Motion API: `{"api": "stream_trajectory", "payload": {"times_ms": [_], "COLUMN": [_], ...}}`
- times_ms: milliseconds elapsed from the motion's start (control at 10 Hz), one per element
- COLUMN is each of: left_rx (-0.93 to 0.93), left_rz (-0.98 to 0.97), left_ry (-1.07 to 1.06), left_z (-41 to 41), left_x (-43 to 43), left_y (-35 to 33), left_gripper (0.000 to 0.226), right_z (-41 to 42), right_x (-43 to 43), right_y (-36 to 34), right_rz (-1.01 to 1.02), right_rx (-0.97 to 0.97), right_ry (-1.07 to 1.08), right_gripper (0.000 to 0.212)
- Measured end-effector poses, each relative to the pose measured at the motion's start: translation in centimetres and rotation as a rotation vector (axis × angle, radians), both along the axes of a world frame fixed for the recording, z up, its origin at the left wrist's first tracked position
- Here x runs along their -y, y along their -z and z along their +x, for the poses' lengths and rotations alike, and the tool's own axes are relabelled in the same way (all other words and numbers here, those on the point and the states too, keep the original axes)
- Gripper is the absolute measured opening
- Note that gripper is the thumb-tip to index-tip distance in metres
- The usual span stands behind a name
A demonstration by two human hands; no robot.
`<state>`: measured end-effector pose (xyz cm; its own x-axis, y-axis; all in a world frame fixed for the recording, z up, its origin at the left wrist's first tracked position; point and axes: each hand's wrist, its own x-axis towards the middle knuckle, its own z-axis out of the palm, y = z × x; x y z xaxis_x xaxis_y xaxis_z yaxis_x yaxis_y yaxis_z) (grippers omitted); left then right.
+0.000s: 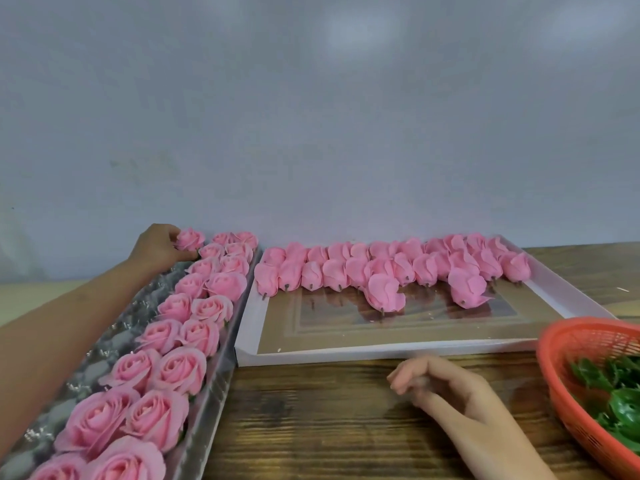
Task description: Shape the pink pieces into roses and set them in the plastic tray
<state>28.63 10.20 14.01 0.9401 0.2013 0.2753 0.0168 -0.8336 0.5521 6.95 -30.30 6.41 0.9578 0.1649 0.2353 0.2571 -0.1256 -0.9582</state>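
Observation:
My left hand (157,247) reaches to the far end of the clear plastic tray (93,358) and pinches a finished pink rose (190,239) just above the tray's back row. Two rows of shaped pink roses (180,368) fill the tray's right side. Unshaped pink pieces (384,268) lie in rows along the far part of a flat white-framed board (346,351). My right hand (446,393) hovers over the wooden table near the board's front edge, its fingers loosely curled and holding nothing.
A red mesh basket (568,344) holding green leaf parts (620,403) stands at the right edge. The wooden table (311,427) runs up to a plain grey wall behind. The tray's left cells hold no roses.

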Motion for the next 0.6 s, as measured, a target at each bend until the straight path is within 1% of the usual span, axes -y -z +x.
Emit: {"api": "stream_trajectory", "payload": {"times_ms": [100,200,300,400,500,600], "left_rx": [0.010,0.000,-0.031,-0.051,-0.087,-0.159], "left_rz": [0.070,0.145,0.268,0.311,0.305,0.296], "left_ry": [-0.002,0.009,0.005,-0.011,-0.001,0.042], "left_z": [0.4,1.0,1.5,2.1,2.6,2.6], "left_x": [0.2,0.4,0.6,0.6,0.9,0.7], "left_y": [0.0,-0.2,0.0,0.4,0.8,0.4], "left_gripper": [0.027,0.042,0.052,0.049,0.047,0.037], "right_z": [0.0,-0.1,-0.3,-0.4,-0.3,-0.5], "right_x": [-0.1,-0.1,-0.1,-0.2,-0.1,-0.2], "right_y": [-0.1,-0.3,-0.5,-0.6,-0.5,-0.6], "right_rz": [0.000,0.000,-0.008,-0.014,-0.030,-0.055], "right_rx": [-0.003,-0.018,-0.024,-0.013,-0.018,-0.014], "right_ry": [-0.004,-0.013,-0.010,-0.011,-0.030,-0.014], "right_gripper": [0.038,0.038,0.040,0.041,0.040,0.042]}}
